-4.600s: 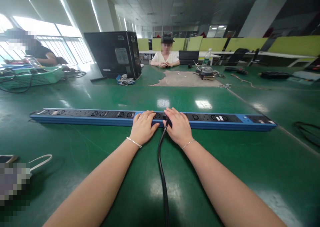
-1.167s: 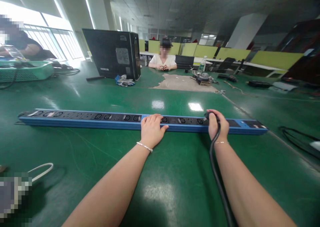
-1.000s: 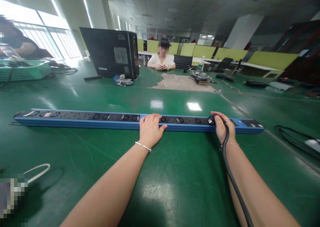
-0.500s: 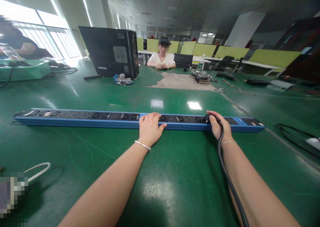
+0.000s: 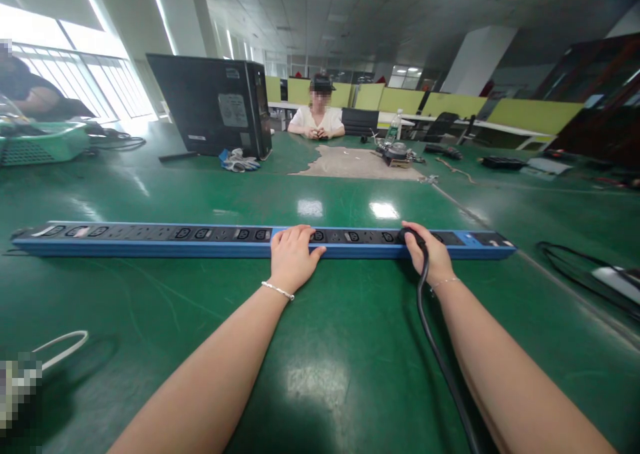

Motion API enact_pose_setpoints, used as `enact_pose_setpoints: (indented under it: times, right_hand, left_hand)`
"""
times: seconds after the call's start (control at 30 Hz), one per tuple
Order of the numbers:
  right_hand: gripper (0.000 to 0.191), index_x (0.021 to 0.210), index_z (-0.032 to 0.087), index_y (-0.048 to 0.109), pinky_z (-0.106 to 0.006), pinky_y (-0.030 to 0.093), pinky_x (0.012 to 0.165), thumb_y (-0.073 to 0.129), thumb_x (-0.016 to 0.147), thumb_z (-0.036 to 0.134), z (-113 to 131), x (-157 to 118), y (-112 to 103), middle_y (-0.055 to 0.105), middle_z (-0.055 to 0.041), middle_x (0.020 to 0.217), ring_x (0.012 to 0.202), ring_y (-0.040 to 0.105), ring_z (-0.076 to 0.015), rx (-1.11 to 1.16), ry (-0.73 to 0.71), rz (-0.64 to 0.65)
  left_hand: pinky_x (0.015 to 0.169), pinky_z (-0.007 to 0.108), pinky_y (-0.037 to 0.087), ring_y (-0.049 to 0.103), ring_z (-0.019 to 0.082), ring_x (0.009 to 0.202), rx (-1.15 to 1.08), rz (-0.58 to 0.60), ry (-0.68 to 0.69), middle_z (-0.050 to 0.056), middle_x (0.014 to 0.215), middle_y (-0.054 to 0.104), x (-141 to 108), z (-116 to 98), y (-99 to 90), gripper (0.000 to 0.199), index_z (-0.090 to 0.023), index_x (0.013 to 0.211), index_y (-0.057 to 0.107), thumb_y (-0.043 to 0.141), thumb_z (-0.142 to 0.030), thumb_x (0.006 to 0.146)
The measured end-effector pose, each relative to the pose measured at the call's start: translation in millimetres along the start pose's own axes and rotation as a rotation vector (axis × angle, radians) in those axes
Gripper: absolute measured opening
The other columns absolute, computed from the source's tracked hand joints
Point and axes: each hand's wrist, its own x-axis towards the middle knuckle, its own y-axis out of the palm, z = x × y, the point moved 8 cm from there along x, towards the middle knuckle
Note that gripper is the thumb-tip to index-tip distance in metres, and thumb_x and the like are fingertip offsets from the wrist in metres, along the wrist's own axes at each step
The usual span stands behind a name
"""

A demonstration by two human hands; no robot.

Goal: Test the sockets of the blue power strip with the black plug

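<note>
A long blue power strip [image 5: 165, 249] with a black socket face lies across the green table in front of me. My left hand [image 5: 293, 257] rests over its middle, fingers across the top and thumb along the near side, holding it. My right hand [image 5: 433, 257] pinches a black plug [image 5: 406, 235] at the sockets on the right part of the strip. The plug's front is hidden, so how deep it sits cannot be told. From it a thick black cable [image 5: 434, 347] runs down past my right forearm.
Behind the strip stand a black computer case [image 5: 210, 104] and a pair of work gloves [image 5: 240, 161]. A green basket [image 5: 45, 144] is at the left, a coiled black cable [image 5: 565, 261] at the right. Across the table sits a person [image 5: 317, 117]; another is at far left.
The whole view has shifted slightly left. My right hand keeps the plug at the same part of the strip, and the hanging cable has swung a little left. My left hand stays in place.
</note>
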Motion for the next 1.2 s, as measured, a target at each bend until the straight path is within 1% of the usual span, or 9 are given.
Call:
enact_pose_setpoints:
  times: [0.17, 0.3, 0.53, 0.63, 0.7, 0.77, 0.87, 1.03, 1.2]
  right_hand:
    - [0.035, 0.111, 0.020, 0.062, -0.038, 0.048, 0.090, 0.043, 0.084, 0.035, 3, -2, -1, 0.067, -0.0081, 0.109, 0.098, 0.063, -0.0235, -0.053, -0.054, -0.028]
    - [0.036, 0.111, 0.019, 0.061, -0.039, 0.045, 0.095, 0.042, 0.085, 0.035, 6, -4, 1, 0.066, -0.0092, 0.113, 0.104, 0.061, -0.0236, -0.107, -0.114, -0.019]
    - [0.035, 0.108, 0.021, 0.062, -0.042, 0.041, 0.096, 0.042, 0.083, 0.035, 6, -8, 0, 0.066, -0.0082, 0.112, 0.104, 0.060, -0.0238, -0.091, -0.034, -0.097]
    - [0.036, 0.107, 0.021, 0.063, -0.041, 0.040, 0.095, 0.042, 0.082, 0.036, 2, -9, 0, 0.068, -0.0079, 0.106, 0.099, 0.062, -0.0229, -0.095, 0.026, -0.141]
    - [0.036, 0.105, 0.020, 0.065, -0.042, 0.039, 0.096, 0.043, 0.082, 0.038, -3, -9, 2, 0.069, -0.0091, 0.103, 0.099, 0.062, -0.0234, -0.114, 0.070, -0.164]
    - [0.038, 0.104, 0.018, 0.066, -0.044, 0.036, 0.098, 0.043, 0.082, 0.039, -7, -9, 4, 0.068, -0.0106, 0.106, 0.104, 0.059, -0.0244, -0.144, 0.094, -0.161]
    - [0.042, 0.110, 0.018, 0.064, -0.045, 0.034, 0.100, 0.043, 0.083, 0.041, -9, -9, 6, 0.066, -0.0113, 0.112, 0.111, 0.056, -0.0251, -0.185, 0.102, -0.147]
    - [0.042, 0.111, 0.020, 0.064, -0.046, 0.035, 0.099, 0.042, 0.084, 0.042, -8, -10, 5, 0.066, -0.0114, 0.110, 0.111, 0.056, -0.0256, -0.211, 0.086, -0.117]
    - [0.040, 0.110, 0.021, 0.065, -0.047, 0.034, 0.099, 0.042, 0.084, 0.042, -6, -12, 3, 0.066, -0.0109, 0.110, 0.111, 0.056, -0.0259, -0.213, 0.113, -0.144]
  left_hand:
    - [0.099, 0.041, 0.029, 0.050, 0.023, 0.115, 0.010, 0.000, 0.002, 0.005, 0.122, 0.060, 0, 0, -0.4, 0.037, -0.023, 0.114, 0.056, 0.054, -0.043, 0.082]
    - [0.099, 0.041, 0.029, 0.051, 0.022, 0.115, 0.009, 0.000, 0.008, 0.005, 0.121, 0.060, 0, -1, -1.5, 0.037, -0.023, 0.113, 0.056, 0.054, -0.043, 0.082]
    - [0.100, 0.041, 0.029, 0.050, 0.023, 0.115, 0.013, 0.013, -0.005, 0.005, 0.123, 0.059, 0, -1, -1.5, 0.037, -0.024, 0.114, 0.056, 0.054, -0.044, 0.083]
    - [0.099, 0.041, 0.029, 0.050, 0.023, 0.115, 0.019, 0.012, -0.004, 0.005, 0.123, 0.059, 0, -1, -1.5, 0.037, -0.024, 0.114, 0.056, 0.053, -0.044, 0.083]
    - [0.099, 0.041, 0.030, 0.050, 0.022, 0.115, 0.028, 0.010, -0.004, 0.005, 0.122, 0.060, 0, -1, -1.5, 0.037, -0.023, 0.113, 0.056, 0.054, -0.044, 0.083]
    - [0.099, 0.041, 0.030, 0.051, 0.022, 0.114, 0.030, 0.010, -0.003, 0.005, 0.122, 0.060, 0, -2, -1.3, 0.037, -0.023, 0.113, 0.056, 0.055, -0.044, 0.082]
    - [0.099, 0.041, 0.029, 0.051, 0.022, 0.114, 0.027, 0.005, -0.002, 0.005, 0.121, 0.060, 0, -1, -1.3, 0.037, -0.023, 0.113, 0.056, 0.055, -0.043, 0.082]
    - [0.099, 0.041, 0.030, 0.051, 0.023, 0.114, 0.028, 0.002, -0.004, 0.005, 0.122, 0.060, 0, 0, -1.4, 0.037, -0.023, 0.113, 0.056, 0.055, -0.043, 0.082]
    - [0.100, 0.041, 0.029, 0.051, 0.023, 0.114, 0.036, 0.013, -0.009, 0.005, 0.122, 0.060, 0, -1, -1.2, 0.036, -0.025, 0.113, 0.056, 0.054, -0.043, 0.082]
